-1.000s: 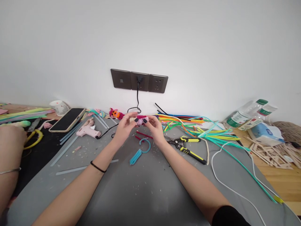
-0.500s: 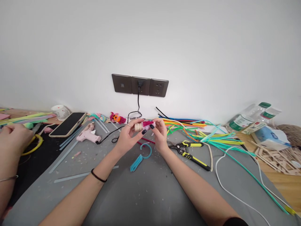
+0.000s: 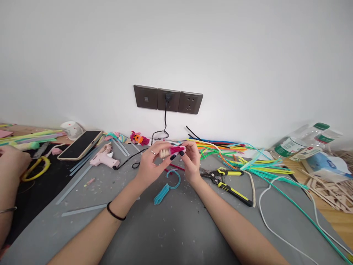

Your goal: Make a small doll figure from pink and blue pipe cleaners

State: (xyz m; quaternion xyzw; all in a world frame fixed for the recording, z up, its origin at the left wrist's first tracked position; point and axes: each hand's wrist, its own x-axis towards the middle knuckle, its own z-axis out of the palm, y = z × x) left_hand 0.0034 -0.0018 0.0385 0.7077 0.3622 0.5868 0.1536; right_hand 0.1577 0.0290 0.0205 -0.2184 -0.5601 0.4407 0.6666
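The person's left hand [image 3: 149,163] and right hand [image 3: 192,162] both pinch a small cream and bright pink pipe-cleaner piece [image 3: 173,150] in their fingers, a bit above and behind the blue pipe-cleaner hook [image 3: 162,194]. To the left of that hook lies a pink glue gun [image 3: 103,157], and to its right lie yellow and black wire strippers [image 3: 237,195]. Far to the left of the hook is another person's hand [image 3: 13,158].

White cup [image 3: 72,130] just beside a phone [image 3: 81,144], plastic bottles [image 3: 288,147] near a tissue pack [image 3: 327,168], dark wall sockets [image 3: 173,101].
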